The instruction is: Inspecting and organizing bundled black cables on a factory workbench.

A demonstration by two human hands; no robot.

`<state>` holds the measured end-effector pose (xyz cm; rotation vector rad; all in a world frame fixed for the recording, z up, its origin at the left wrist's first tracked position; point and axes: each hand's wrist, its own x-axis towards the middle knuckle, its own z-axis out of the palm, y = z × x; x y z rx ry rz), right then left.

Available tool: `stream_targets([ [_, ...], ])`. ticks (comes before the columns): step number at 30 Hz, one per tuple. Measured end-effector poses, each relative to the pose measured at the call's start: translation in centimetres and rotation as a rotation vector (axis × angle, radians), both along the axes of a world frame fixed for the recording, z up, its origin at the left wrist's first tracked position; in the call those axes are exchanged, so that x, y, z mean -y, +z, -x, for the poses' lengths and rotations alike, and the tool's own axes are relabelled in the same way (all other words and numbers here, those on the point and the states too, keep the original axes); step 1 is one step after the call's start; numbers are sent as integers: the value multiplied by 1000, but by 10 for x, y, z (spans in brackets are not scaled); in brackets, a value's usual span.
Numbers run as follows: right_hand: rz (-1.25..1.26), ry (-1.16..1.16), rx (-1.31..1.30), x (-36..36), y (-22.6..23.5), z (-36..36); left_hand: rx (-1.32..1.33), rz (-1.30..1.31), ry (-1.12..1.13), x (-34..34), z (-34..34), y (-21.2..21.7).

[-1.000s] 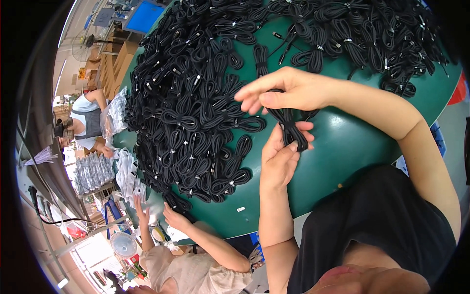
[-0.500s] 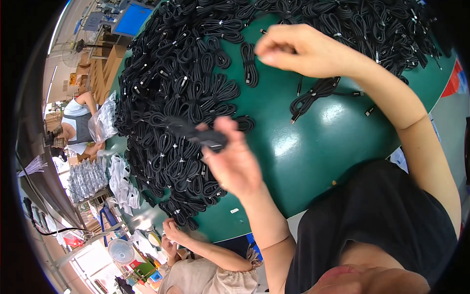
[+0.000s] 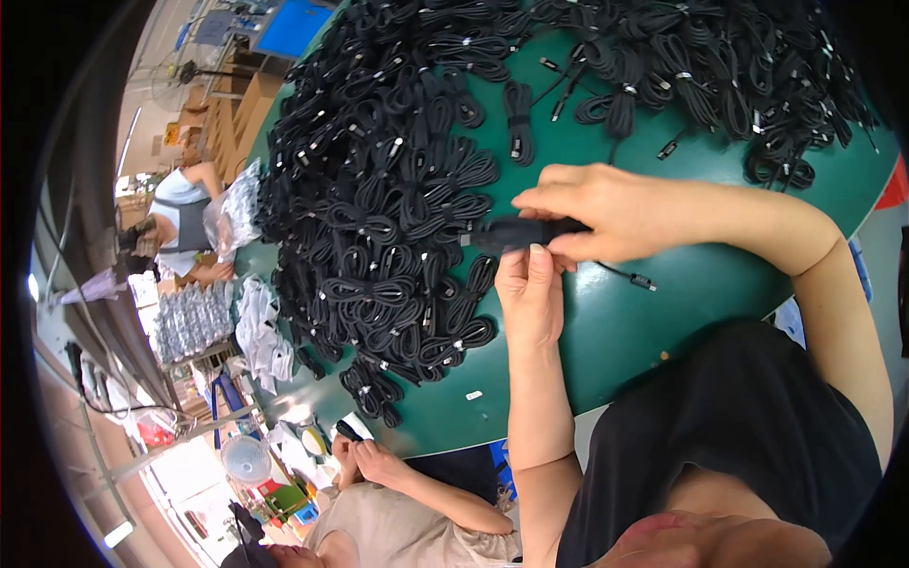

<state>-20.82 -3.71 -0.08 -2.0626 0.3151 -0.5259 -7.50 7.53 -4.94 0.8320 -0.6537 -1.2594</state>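
Observation:
My left hand (image 3: 532,298) and my right hand (image 3: 601,213) meet over the green table, right of a large heap of black cables. Between them is a blurred, folded black cable bundle (image 3: 516,235), lying roughly level. The left thumb and fingers pinch it from below. The right fingers close round its right part and hide much of it. A light connector tip points left from it, towards the heap. Below the right hand hangs a cable end with a dark connector (image 3: 644,282); the hand hides where it leads.
Coiled black cables (image 3: 379,218) are heaped along the left of the green table (image 3: 436,417), and more (image 3: 691,66) at the far right. A single tied bundle (image 3: 519,123) lies apart. Two other people work at left, one (image 3: 379,464) close by. Bagged goods (image 3: 194,322) stand beyond the table edge.
My left hand has moved right, from over the heap to beside my right hand. My right hand has come down nearer and now grips a cable bundle with the left. The view has shifted slightly.

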Motion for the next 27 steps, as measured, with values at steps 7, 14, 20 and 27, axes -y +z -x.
stream_targets([
  [7,589,-230,-13,-22,-3,-16,-125,129,373,5,-27,-1],
  [14,590,-242,158,-26,-1,-32,-89,113,527,3,-30,2],
  [20,799,-230,66,-20,-8,-33,-82,87,425,-1,-28,2],
  [27,583,-287,156,-19,-6,-32,-57,28,416,1,-27,2],
])
